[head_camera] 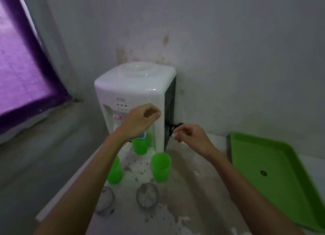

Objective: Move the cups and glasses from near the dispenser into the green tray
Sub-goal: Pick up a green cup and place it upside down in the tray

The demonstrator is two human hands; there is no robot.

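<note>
Nothing is moved yet: the green tray at the desk's right edge holds no cups. Three green cups and two glasses stand before the dispenser. Left hand and right hand hover, fingers loosely curled, holding nothing.

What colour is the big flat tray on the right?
The tray is bright green, empty apart from a small dark spot. It shows in the head view.

Cups and glasses before dispenser, tray to right
</note>
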